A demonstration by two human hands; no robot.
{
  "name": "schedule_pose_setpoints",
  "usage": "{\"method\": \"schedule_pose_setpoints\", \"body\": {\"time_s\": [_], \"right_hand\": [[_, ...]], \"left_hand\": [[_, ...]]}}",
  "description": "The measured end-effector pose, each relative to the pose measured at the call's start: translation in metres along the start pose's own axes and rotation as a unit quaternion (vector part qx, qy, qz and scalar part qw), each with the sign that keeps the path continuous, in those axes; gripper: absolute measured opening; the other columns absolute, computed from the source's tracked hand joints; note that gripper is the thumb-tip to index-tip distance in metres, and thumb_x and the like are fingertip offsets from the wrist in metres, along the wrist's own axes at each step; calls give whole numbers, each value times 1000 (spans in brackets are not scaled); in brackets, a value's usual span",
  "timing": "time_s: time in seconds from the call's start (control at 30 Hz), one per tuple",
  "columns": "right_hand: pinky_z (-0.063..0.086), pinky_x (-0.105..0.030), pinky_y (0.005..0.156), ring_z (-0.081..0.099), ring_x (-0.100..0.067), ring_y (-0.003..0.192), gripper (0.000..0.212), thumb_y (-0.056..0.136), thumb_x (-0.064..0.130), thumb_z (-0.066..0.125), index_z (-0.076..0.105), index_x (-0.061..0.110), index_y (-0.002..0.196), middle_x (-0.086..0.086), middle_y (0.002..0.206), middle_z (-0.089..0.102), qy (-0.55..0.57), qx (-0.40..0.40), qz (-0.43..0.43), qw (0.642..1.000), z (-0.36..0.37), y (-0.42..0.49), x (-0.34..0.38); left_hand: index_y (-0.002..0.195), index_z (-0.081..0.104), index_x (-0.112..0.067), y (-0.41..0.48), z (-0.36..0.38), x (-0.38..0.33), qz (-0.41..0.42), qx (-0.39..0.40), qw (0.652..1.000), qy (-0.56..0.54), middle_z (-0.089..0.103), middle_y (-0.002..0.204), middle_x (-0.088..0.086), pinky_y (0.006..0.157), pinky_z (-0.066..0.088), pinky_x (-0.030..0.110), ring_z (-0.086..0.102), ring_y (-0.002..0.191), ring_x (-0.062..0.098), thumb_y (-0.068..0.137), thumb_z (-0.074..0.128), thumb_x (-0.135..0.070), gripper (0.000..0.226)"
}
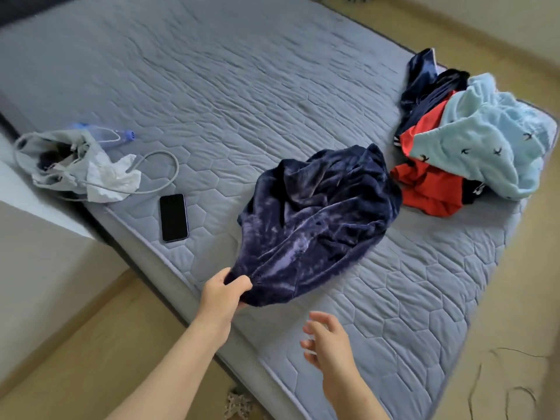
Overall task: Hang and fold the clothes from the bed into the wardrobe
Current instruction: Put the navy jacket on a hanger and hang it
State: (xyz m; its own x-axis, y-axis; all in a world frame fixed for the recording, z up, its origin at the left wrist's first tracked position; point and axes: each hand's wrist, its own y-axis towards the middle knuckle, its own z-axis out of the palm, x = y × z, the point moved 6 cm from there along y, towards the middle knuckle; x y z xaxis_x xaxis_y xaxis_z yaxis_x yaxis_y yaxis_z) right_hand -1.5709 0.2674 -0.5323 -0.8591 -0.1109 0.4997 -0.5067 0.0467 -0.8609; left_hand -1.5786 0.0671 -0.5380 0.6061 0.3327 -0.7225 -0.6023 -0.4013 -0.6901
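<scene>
No text, brand or number can be read anywhere in the frame. At upper left, the blue object (125, 135) bears a small round white mark on its end, too blurred to make out. At right, a black cloth (475, 189) low in the pile shows white marks, also illegible. The pale blue garment (472, 140) carries small dark bird shapes, a pattern and not lettering. The phone (173, 217), left of centre, shows only a dark screen.

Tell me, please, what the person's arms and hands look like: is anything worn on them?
Nothing worn is visible. The left hand and right hand have no gloves or visible rings. The left forearm and right forearm are uncovered to the picture's edge: no sleeves, watch or bracelet. The right fingers are slightly blurred.
</scene>
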Motion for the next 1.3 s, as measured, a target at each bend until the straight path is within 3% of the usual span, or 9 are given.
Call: {"method": "schedule_pose_setpoints", "body": {"time_s": [0.13,0.23,0.47,0.63,0.8,0.93,1.07,1.17,1.3], "right_hand": [[48,-24,88,51,-10,102,69,81,-9,50,37,43,125,11,128,40,-110,35,-243,963,23,-59,50],[28,-24,108,34,-10,127,75,77,1,61,33,46,130,8,142,28,-208,-1,-365,908,40,-105,82],[30,-28,98,37,-16,125,31,85,22,59,60,35,113,18,137,42,-266,-119,-435,852,31,-193,139],[52,-30,73,63,-13,80,24,87,12,55,65,32,86,8,79,68,-39,76,-500,862,41,-265,175],[50,-17,57,68,-7,72,23,76,20,56,72,30,88,5,80,73,122,186,-556,801,32,-313,209],[52,-22,62,68,-10,79,17,77,27,58,72,30,87,3,85,72,149,173,-526,819,29,-299,209],[50,-20,54,65,-6,66,16,85,19,61,68,29,76,2,76,68,118,132,-464,868,26,-273,191],[48,-19,53,66,-5,65,13,79,18,67,61,28,84,5,75,68,63,117,-428,894,26,-258,180],[52,-20,57,70,-12,75,28,67,23,77,64,28,91,3,80,72,70,158,-401,900,32,-249,169]], "left_hand": [[82,71,-10,-65,0,-66,85,95,991,-50,74,84,7,58,54,23,70,77,21,81,63,-4,10],[91,72,-7,-120,0,-109,155,135,977,-54,73,90,11,63,54,20,70,84,23,82,59,-19,20],[92,68,-5,-213,-16,-179,287,152,946,-6,70,89,11,80,50,28,63,88,22,90,48,-20,26],[87,68,-22,-261,-18,-233,383,175,906,-36,70,80,-6,72,50,15,64,79,4,81,50,-19,20],[98,50,-65,-289,-24,-260,501,119,853,87,46,115,-14,89,37,8,46,111,-1,67,59,-37,43],[124,35,-50,-268,-15,-256,486,112,844,200,39,123,-15,96,32,17,38,116,3,70,59,-30,62],[80,59,-43,-239,-11,-230,379,125,889,223,66,77,-18,74,48,23,63,82,4,69,56,-30,18],[79,61,-38,-228,-12,-213,355,86,903,226,67,75,-14,73,50,27,64,82,10,54,51,-46,28],[80,55,-25,-232,-2,-214,402,21,838,368,59,70,-10,63,40,26,58,78,17,75,56,-29,6]]}}
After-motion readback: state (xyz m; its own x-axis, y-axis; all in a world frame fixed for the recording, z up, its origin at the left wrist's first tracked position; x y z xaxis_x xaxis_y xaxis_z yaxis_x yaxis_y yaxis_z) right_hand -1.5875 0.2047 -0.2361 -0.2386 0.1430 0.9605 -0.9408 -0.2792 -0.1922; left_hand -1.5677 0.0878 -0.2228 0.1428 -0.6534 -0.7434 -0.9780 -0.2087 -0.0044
